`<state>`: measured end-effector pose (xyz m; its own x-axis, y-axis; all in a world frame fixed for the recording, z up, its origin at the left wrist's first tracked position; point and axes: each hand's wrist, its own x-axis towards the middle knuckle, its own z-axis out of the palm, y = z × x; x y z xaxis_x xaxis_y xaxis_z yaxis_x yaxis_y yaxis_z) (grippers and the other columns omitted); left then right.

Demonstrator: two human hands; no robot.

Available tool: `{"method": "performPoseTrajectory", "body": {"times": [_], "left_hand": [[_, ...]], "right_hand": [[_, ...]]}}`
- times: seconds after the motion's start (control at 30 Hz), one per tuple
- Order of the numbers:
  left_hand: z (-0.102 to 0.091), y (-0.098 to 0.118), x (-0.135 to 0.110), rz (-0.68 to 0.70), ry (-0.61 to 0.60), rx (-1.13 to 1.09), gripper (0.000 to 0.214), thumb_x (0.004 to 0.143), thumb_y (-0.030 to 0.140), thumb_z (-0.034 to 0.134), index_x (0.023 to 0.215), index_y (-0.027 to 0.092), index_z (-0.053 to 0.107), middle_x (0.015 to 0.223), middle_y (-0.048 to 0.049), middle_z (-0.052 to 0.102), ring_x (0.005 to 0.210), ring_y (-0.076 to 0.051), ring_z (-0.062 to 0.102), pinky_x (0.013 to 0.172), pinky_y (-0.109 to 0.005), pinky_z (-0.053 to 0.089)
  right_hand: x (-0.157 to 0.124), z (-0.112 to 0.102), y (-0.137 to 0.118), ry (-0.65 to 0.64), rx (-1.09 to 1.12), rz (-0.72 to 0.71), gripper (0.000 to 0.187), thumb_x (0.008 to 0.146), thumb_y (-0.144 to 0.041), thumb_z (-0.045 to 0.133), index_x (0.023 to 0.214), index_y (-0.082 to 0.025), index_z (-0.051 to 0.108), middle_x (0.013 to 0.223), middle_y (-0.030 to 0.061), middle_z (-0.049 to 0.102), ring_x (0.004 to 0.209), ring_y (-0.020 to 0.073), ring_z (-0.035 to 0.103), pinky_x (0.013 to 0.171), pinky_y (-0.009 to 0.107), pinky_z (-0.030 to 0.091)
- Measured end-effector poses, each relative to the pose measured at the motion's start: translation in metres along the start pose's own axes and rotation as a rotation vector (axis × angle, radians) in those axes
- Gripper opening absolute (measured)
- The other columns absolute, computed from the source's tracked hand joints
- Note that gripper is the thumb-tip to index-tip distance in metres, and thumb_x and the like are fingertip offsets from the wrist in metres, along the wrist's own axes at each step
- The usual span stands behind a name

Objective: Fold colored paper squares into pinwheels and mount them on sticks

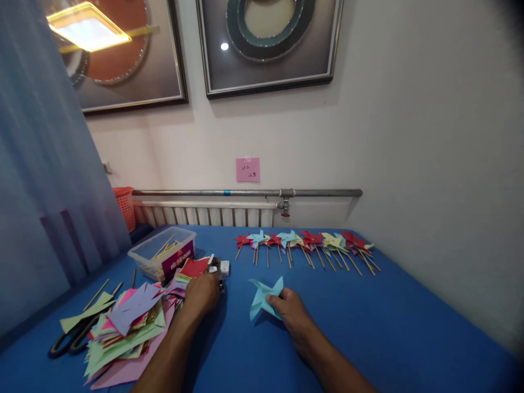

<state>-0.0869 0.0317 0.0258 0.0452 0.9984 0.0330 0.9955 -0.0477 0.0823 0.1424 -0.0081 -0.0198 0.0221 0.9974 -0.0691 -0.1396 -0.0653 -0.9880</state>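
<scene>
Right hand: the grip of the right hand (292,314) pinches a light-blue paper pinwheel (264,298) between thumb and fingers, just above the middle of the bench (368,338), which has a blue surface.
Left hand: the left hand (202,295) reaches to a small dark container (215,266), with a white box (225,267) just beside it; its fingertips are hidden, so I cannot tell whether its grip is spread or pinching.
Paper pile: cut sheets (131,322) in purple, green, pink and other colours lie heaped beside the left forearm.
Scissors: dark-handled scissors (84,330) lie left of the pile, partly under a pale green piece (73,323).
Tub: a clear plastic tub (178,263) behind the pile holds thin sticks (164,250).
Pinwheel row: red, blue and yellow pinwheels (313,238) on sticks line the far edge.
</scene>
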Motion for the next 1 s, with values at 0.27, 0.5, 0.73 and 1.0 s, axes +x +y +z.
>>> {"method": "performPoseTrajectory", "body": {"times": [0.27,0.5,0.73,1.0], "left_hand": [[-0.004,0.005,-0.001,-0.053,0.093,-0.112,0.025,0.086,0.02,0.049,0.097,0.016,0.071,0.1,-0.0189,0.075,0.094,-0.03,0.07,0.074,-0.034,0.044],[0.002,0.01,0.0,-0.013,0.218,-0.399,0.01,0.077,0.013,0.055,0.079,0.019,0.064,0.078,-0.0069,0.07,0.077,-0.022,0.064,0.066,-0.029,0.036],[0.025,0.036,-0.006,0.203,0.032,-1.036,0.01,0.076,0.025,0.06,0.07,0.017,0.063,0.061,0.0022,0.057,0.058,-0.012,0.048,0.055,-0.023,0.032],[0.023,0.053,-0.016,0.201,-0.164,-1.368,0.022,0.064,0.035,0.07,0.07,0.014,0.066,0.056,0.0027,0.056,0.052,-0.009,0.045,0.054,-0.023,0.033]], "right_hand": [[0.0,0.0,-0.001,0.013,-0.015,0.009,0.022,0.064,-0.03,0.069,0.08,-0.015,0.073,0.064,0.0002,0.068,0.054,0.0131,0.054,0.055,0.024,0.039],[0.0,-0.001,0.001,0.0,0.01,0.0,0.026,0.066,-0.03,0.069,0.086,-0.015,0.074,0.073,0.0031,0.073,0.062,0.0163,0.063,0.061,0.026,0.047],[0.009,0.0,0.006,0.038,-0.002,0.04,0.027,0.063,-0.029,0.069,0.085,-0.014,0.074,0.069,0.0034,0.072,0.058,0.0168,0.062,0.059,0.028,0.05],[0.003,0.0,0.001,0.058,-0.031,-0.027,0.017,0.068,-0.027,0.068,0.081,-0.017,0.073,0.07,0.0036,0.073,0.062,0.0186,0.065,0.061,0.027,0.05]]}}
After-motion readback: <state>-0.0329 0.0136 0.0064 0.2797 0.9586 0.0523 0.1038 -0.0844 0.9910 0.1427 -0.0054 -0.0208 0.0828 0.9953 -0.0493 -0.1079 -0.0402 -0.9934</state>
